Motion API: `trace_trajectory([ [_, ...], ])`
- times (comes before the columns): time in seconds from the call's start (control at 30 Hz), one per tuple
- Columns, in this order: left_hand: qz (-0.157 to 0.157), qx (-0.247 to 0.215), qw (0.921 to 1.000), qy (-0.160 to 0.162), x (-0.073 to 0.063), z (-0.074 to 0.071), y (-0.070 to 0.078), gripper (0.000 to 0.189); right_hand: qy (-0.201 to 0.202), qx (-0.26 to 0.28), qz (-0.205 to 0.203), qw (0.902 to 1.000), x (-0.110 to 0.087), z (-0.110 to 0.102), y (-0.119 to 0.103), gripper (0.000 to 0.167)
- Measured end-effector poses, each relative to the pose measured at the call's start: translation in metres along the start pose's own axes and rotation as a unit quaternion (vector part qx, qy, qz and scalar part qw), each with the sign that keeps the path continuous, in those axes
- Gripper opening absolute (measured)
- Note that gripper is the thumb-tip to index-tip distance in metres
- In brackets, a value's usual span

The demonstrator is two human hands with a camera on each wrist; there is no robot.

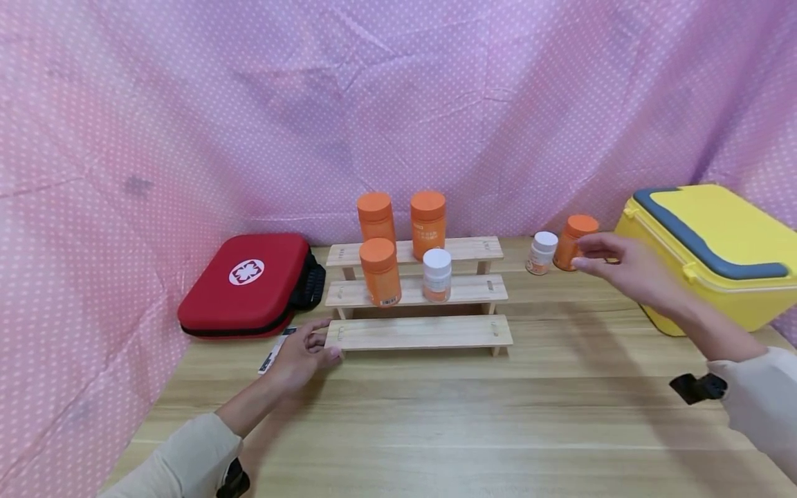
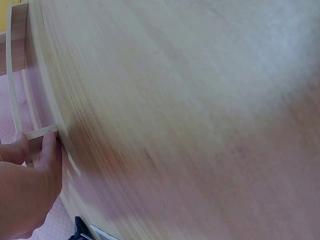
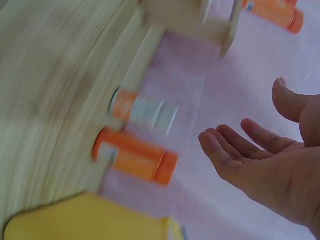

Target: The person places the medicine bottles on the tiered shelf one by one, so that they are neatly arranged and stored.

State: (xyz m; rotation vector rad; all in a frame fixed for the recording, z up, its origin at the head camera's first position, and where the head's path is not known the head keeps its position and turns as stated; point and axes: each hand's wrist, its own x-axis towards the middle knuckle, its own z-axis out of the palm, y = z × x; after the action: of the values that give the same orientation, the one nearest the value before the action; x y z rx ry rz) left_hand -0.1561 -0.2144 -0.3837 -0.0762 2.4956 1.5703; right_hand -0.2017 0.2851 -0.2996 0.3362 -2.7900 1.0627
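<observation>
My left hand grips the left end of the lowest step of a three-step wooden display stand. In the left wrist view, thumb and fingers pinch that stand's end support. On the stand's upper steps are two orange bottles at the back, with an orange bottle and a white-capped bottle on the middle step. My right hand is in the air, holding nothing, its fingers apart from the thumb. Near it stand another orange bottle and a small white-capped bottle.
A red first-aid case lies left of the stand, with a small white-and-black item beside it, partly behind my left hand. At the right stands a yellow box with a grey handle. Pink dotted cloth hangs behind the table.
</observation>
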Motion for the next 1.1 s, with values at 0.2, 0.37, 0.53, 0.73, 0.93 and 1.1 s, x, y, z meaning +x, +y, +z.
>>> trace_trajectory([
  [0.2,0.001,-0.005,1.0,-0.002,0.0,-0.001,0.0,0.061,0.023,-0.033,0.047,0.9981,0.009,-0.018,0.032,0.067],
  [0.37,0.001,-0.024,0.9997,-0.008,0.001,-0.001,0.0,0.061,0.038,-0.037,0.067,0.9963,0.026,-0.022,0.046,0.084],
  [0.53,-0.001,-0.015,0.9999,-0.005,0.0,-0.001,0.0,0.061,0.026,-0.018,0.077,0.9965,0.048,-0.022,0.056,0.092],
  [0.73,-0.002,-0.01,0.9999,-0.003,0.001,-0.001,0.0,0.06,-0.054,0.03,0.108,0.9922,0.068,-0.019,0.063,0.102],
  [0.93,0.002,-0.03,0.9995,-0.007,0.002,0.0,-0.003,0.06,-0.076,0.038,0.123,0.9887,0.075,-0.011,0.067,0.102],
  [1.1,0.0,-0.016,0.9999,0.0,0.003,0.0,-0.003,0.06,-0.066,0.045,0.117,0.9899,0.077,-0.007,0.068,0.097],
])
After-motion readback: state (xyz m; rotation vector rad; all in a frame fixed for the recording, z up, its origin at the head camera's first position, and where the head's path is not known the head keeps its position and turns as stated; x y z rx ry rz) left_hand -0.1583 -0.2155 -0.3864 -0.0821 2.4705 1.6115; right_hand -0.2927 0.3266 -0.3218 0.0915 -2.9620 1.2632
